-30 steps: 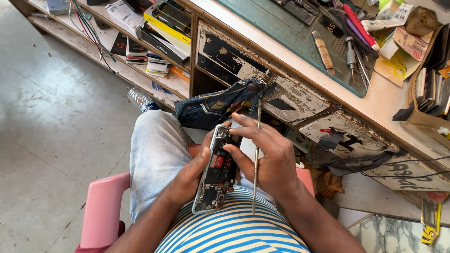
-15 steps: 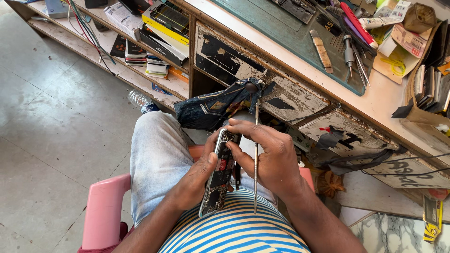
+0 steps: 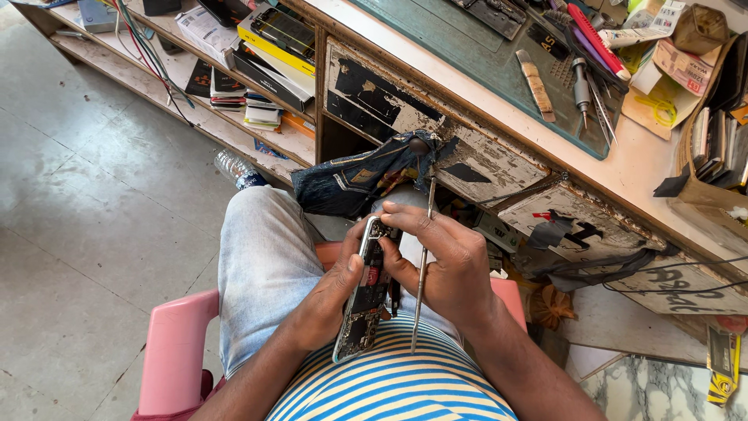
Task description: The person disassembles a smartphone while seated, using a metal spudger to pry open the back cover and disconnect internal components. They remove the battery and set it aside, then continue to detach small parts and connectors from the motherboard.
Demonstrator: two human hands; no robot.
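Over my lap, above the pink chair (image 3: 175,343), my left hand (image 3: 331,300) was closed around the opened phone (image 3: 365,292), thumb on its near edge, circuit side tilted toward my right. My right hand (image 3: 452,265) pinched the phone's top end with its fingertips and also kept a thin metal tool (image 3: 421,265) trapped between the fingers (tip pointing at my striped shirt (image 3: 389,382)). Judgement: work goes best with the left grip firm, the right prying gently, so nothing slips. Phone's long axis ran from my belly toward the bench drawers (image 3: 436,125), top end away from me; the tool lay nearly parallel beside it.
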